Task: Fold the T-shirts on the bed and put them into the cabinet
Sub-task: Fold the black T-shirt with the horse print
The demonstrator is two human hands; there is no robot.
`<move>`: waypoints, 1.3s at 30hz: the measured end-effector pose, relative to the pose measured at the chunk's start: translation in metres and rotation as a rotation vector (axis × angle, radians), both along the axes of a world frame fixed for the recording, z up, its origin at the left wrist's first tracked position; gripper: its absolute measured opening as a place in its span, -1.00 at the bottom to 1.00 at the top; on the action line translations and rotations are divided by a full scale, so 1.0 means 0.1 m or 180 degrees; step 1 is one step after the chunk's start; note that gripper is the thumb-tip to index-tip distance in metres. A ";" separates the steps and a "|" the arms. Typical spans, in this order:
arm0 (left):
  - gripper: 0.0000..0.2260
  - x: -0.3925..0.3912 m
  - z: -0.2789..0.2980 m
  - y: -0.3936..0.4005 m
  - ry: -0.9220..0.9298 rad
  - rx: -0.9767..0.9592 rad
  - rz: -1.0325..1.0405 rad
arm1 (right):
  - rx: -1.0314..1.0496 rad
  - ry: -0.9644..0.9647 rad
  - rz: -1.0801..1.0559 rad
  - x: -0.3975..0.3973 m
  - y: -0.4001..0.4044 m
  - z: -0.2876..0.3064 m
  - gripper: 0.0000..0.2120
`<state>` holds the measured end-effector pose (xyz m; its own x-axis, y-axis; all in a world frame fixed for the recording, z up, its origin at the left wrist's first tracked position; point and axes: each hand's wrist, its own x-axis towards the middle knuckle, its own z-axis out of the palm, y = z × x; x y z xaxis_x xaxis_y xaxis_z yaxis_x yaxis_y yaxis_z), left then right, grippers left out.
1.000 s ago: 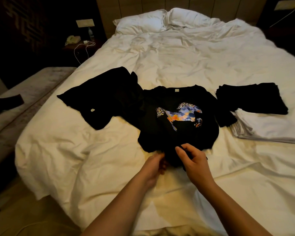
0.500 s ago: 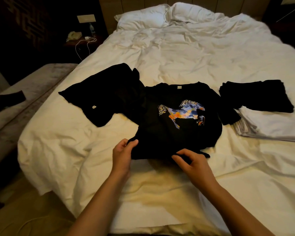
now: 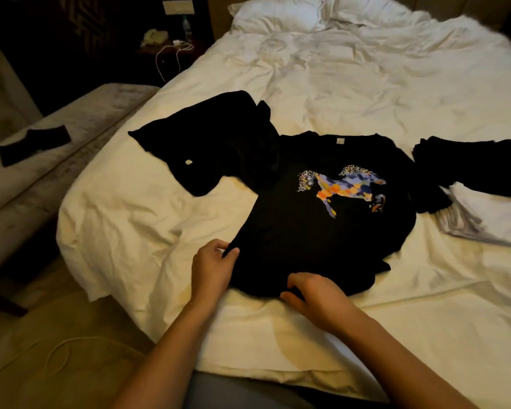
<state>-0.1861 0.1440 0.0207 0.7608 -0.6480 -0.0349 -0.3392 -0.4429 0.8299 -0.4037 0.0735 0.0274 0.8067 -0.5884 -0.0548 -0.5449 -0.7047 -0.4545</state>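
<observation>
The horse-print T-shirt [image 3: 322, 231] lies face up at the bed's [image 3: 130, 225] near edge. Its hem corner at 9 o'clock is pinched by the left hand [image 3: 211, 268]; the hem at 6 o'clock is gripped by the curled right hand [image 3: 313, 293]. The hem is best drawn taut and flat before folding. Right fingertips are hidden under cloth; the sleeves merge into black garments; no cabinet is seen.

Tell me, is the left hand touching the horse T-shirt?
Touching. The head view shows the left hand pinching the hem corner of the horse T-shirt.
</observation>
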 end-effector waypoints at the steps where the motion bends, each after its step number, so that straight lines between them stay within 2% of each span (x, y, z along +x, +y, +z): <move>1: -0.86 -0.01 0.03 0.03 -0.0302 -0.0005 0.0046 | 0.0006 -0.0165 -0.0054 -0.01 0.00 0.03 -0.80; 4: -0.88 -0.03 0.00 0.13 -0.0934 0.0282 -0.0049 | -0.0048 -0.0463 -0.0090 -0.05 0.01 0.07 -0.82; 6: -0.90 -0.04 -0.10 0.17 -0.1420 0.0401 -0.0150 | 0.0110 -0.0166 0.0019 -0.09 0.02 0.00 -0.81; 8: -0.78 -0.06 -0.20 0.18 -0.1954 0.0340 -0.0246 | 0.0444 -0.0082 0.0048 -0.18 -0.01 -0.06 -0.82; 11: -0.71 -0.21 -0.26 0.11 -0.2306 -0.0103 -0.0897 | 0.0335 -0.1076 -0.0784 -0.47 -0.20 -0.10 -0.91; 14: -0.78 -0.52 -0.35 -0.02 -0.2256 -0.0503 -0.1970 | 0.0180 -0.1283 -0.1770 -0.83 -0.39 -0.11 -0.95; 18: -0.86 -1.07 -0.41 -0.20 -0.2161 -0.1040 -0.2672 | 0.0300 -0.1538 -0.2622 -1.12 -0.52 -0.22 -0.95; 21: -0.88 -1.43 -0.41 -0.35 -0.2173 -0.1216 -0.3057 | 0.0719 -0.1505 -0.3151 -1.29 -0.66 -0.41 -0.71; 23: -0.72 -1.55 -0.43 -0.43 -0.2198 -0.0858 -0.3142 | 0.1141 -0.1514 -0.3145 -1.27 -0.72 -0.45 -0.62; 25: -0.63 -1.63 -0.46 -0.52 -0.2205 -0.0517 -0.3035 | 0.1471 -0.1514 -0.3064 -1.23 -0.77 -0.44 -0.79; 26: -0.65 -1.64 -0.47 -0.55 -0.2184 -0.0462 -0.2924 | 0.1631 -0.1486 -0.2990 -1.22 -0.80 -0.43 -0.83; 28: -0.76 -1.62 -0.51 -0.58 -0.2126 -0.0539 -0.2650 | 0.1909 -0.1515 -0.2898 -1.19 -0.82 -0.41 -0.77; 31: -0.79 -1.59 -0.56 -0.53 -0.2005 -0.0578 -0.2354 | 0.2153 -0.2033 -0.3113 -1.27 -0.81 -0.35 -0.69; 35: -0.76 -1.56 -0.53 -0.51 -0.2013 -0.0583 -0.2239 | 0.1995 -0.3168 -0.3445 -1.51 -0.57 -0.20 -0.76; 37: -0.72 -1.61 -0.50 -0.53 -0.2127 -0.0718 -0.2476 | 0.1773 -0.3356 -0.3548 -1.70 -0.43 -0.26 -0.79; 39: -0.66 -1.73 -0.47 -0.56 -0.2246 -0.0815 -0.2847 | 0.1638 -0.3284 -0.3628 -1.86 -0.31 -0.29 -0.79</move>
